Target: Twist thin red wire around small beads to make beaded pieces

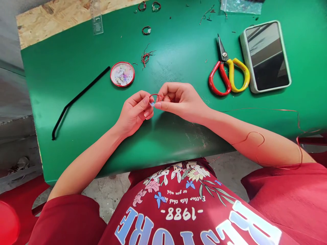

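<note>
My left hand (135, 113) pinches a small loop of red cord (154, 95) at its left side. A pale blue bead (152, 104) sits low on the loop, between the fingertips of both hands. From the right, my right hand (180, 101) grips the same cord with thumb and forefinger, the thumb tip touching or very near the bead. A long thin tail of red cord (281, 109) runs off to the right and hangs in curls over my right forearm. The fingers partly hide where the cord is held.
Left of centre lies a red-rimmed lid (111, 75) holding beads, beside a bent black stick (79, 96). Scissors (224, 61) with red and yellow handles and a phone (267, 58) lie right. Finished-looking cord rings (146, 30), a red cord tangle (145, 58) and a ruler (97, 20) lie farther back.
</note>
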